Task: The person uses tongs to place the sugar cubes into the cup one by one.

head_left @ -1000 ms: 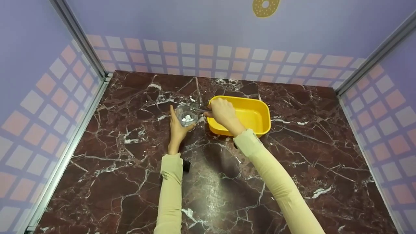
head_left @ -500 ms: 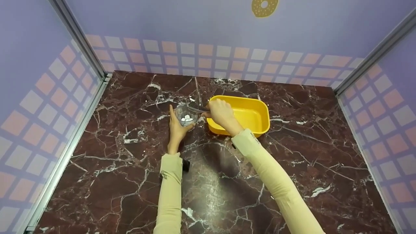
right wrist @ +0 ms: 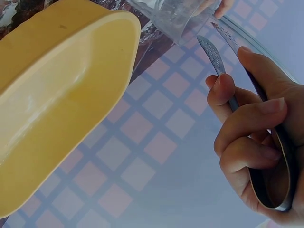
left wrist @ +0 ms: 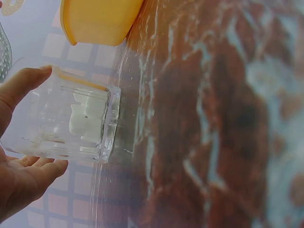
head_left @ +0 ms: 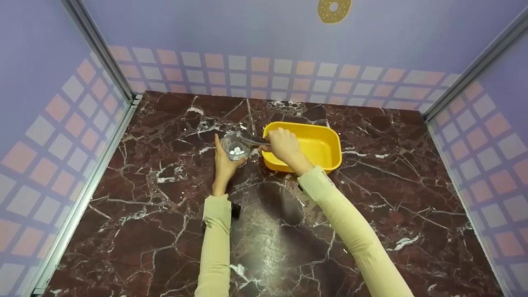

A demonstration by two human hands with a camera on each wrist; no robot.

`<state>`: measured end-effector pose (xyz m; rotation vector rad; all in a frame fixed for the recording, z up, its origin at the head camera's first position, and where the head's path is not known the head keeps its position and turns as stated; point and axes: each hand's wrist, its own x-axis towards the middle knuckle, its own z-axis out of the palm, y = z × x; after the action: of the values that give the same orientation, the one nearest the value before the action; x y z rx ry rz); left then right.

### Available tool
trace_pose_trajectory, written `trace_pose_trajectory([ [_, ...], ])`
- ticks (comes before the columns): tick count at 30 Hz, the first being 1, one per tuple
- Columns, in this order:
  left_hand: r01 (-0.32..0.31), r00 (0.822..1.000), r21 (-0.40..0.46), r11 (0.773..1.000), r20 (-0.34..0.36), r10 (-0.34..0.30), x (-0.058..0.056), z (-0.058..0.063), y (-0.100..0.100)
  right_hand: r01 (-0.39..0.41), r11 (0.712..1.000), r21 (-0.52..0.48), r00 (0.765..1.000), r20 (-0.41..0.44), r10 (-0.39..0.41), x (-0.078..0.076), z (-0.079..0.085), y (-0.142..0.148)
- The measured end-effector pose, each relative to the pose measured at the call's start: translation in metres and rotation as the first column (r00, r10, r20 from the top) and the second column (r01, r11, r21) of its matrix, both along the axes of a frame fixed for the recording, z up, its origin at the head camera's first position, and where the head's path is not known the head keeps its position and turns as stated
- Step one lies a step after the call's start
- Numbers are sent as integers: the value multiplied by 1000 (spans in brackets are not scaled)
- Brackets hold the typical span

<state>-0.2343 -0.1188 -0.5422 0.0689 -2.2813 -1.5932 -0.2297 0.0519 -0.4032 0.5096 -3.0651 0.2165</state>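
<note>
My left hand (head_left: pixel 225 168) grips a clear plastic cup (left wrist: pixel 52 114) that stands on the dark marble-patterned surface, thumb on one side and fingers on the other. Several white cubes (left wrist: pixel 88 116) lie at the bottom of the cup. In my right hand (head_left: pixel 284 145) is a pair of metal tongs (right wrist: pixel 275 159) with perforated tips. Those tips are apart with nothing between them, close over the cup's rim in the head view. The right wrist view has the fingers curled round the tongs' arms, and the cup beyond the tips.
A yellow rectangular tub (head_left: pixel 319 146) stands just right of the cup, partly under my right hand. Its visible inside shows bare yellow plastic. Tiled-pattern walls (head_left: pixel 272 74) enclose the surface (head_left: pixel 156 231) at the back and both sides.
The tongs have shifted slightly at the cup's rim and tilt a little differently. My left hand, the cup and the tub stay in place.
</note>
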Motion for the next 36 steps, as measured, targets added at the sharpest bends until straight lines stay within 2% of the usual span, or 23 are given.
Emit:
trace_pose_trajectory([
  [14,0,1000,-5,1000,-20,0,-1,-1,0,-29,998,-58,998,-57,26,4,-2,24],
  [21,19,1000,9,1000,7,-19,0,-2,-2,-22,997,-75,996,-83,16,8,-3,43],
  [29,2,1000,3,1000,-10,-2,-1,-3,-3,-50,996,-76,992,-119,41,12,-10,60],
  [33,6,1000,-8,1000,4,-6,0,-2,-2,-89,992,-89,981,-181,72,18,-14,68],
  [36,1,1000,-8,1000,7,-1,0,-1,-1,-138,984,-115,959,-266,103,26,-18,74],
])
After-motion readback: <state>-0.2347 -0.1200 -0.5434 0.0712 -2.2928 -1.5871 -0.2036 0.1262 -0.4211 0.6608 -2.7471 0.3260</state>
